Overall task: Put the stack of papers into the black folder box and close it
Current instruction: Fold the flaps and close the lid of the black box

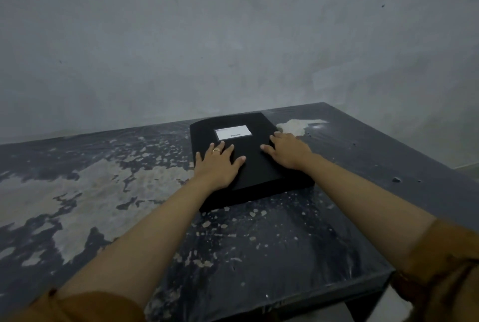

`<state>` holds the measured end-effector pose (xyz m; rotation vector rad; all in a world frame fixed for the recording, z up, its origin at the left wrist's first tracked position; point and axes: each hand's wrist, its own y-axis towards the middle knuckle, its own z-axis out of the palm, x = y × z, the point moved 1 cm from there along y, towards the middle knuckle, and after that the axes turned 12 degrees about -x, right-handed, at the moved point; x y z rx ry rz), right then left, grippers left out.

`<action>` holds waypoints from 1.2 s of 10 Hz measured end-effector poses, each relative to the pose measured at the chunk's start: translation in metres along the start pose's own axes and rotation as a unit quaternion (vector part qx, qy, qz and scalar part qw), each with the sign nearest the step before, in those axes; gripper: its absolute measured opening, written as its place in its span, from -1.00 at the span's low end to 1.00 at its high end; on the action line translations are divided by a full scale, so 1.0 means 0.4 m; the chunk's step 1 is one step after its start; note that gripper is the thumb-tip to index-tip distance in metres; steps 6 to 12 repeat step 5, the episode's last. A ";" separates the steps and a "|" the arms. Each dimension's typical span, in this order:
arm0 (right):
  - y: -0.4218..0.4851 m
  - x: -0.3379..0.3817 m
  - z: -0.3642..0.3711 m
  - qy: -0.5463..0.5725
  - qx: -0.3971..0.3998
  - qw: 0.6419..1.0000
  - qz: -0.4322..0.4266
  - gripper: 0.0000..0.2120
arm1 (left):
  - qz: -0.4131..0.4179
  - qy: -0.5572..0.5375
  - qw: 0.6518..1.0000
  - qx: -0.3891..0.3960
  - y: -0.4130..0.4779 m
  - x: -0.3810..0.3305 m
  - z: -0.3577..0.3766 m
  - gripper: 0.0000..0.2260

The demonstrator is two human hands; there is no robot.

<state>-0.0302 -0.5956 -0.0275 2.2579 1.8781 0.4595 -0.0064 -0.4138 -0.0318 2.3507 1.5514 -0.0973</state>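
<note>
The black folder box (255, 166) lies flat and shut on the table, a white label (233, 132) on its lid near the far edge. My left hand (219, 163) rests palm down on the lid's left half, fingers spread, a ring on one finger. My right hand (287, 152) lies flat at the lid's right edge, fingers curling over the side. No papers are visible; whatever is inside the box is hidden.
The table (103, 192) is dark with worn, pale patches of peeled paint. Its right edge (414, 156) and near right corner (383, 277) are close. A grey wall (233, 36) rises right behind the table.
</note>
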 end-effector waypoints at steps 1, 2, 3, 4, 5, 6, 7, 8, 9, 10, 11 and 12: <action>-0.002 -0.001 0.013 0.007 -0.014 1.000 0.006 -0.45 | 0.002 0.012 1.000 0.008 0.001 0.000 0.008 -0.40; -0.001 -0.001 0.017 0.009 -0.016 1.000 0.007 -0.46 | 0.001 0.021 1.000 0.013 0.002 0.000 0.011 -0.40; -0.003 0.002 0.010 0.012 -0.001 1.000 0.013 -0.46 | 0.000 0.020 1.000 0.022 0.003 0.003 0.008 -0.40; 0.002 0.007 -0.008 0.012 0.018 1.000 0.022 -0.44 | -0.002 -0.008 0.999 0.042 0.007 0.002 -0.004 -0.40; 0.015 0.039 -0.039 0.017 0.012 0.999 0.027 -0.39 | -0.005 -0.034 0.999 0.020 0.030 0.016 -0.047 -0.41; 0.015 0.039 -0.039 0.017 0.012 0.999 0.027 -0.39 | -0.005 -0.034 0.999 0.020 0.030 0.016 -0.047 -0.41; 0.015 0.039 -0.039 0.017 0.012 0.999 0.027 -0.39 | -0.005 -0.034 0.999 0.020 0.030 0.016 -0.047 -0.41; 0.015 0.039 -0.039 0.017 0.012 0.999 0.027 -0.39 | -0.005 -0.034 0.999 0.020 0.030 0.016 -0.047 -0.41; 0.015 0.039 -0.039 0.017 0.012 0.999 0.027 -0.39 | -0.005 -0.034 0.999 0.020 0.030 0.016 -0.047 -0.41; 0.015 0.039 -0.039 0.017 0.012 0.999 0.027 -0.39 | -0.005 -0.034 0.999 0.020 0.030 0.016 -0.047 -0.41; 0.015 0.039 -0.039 0.017 0.012 0.999 0.027 -0.39 | -0.005 -0.034 0.999 0.020 0.030 0.016 -0.047 -0.41; 0.015 0.039 -0.039 0.017 0.012 0.999 0.027 -0.39 | -0.005 -0.034 0.999 0.020 0.030 0.016 -0.047 -0.41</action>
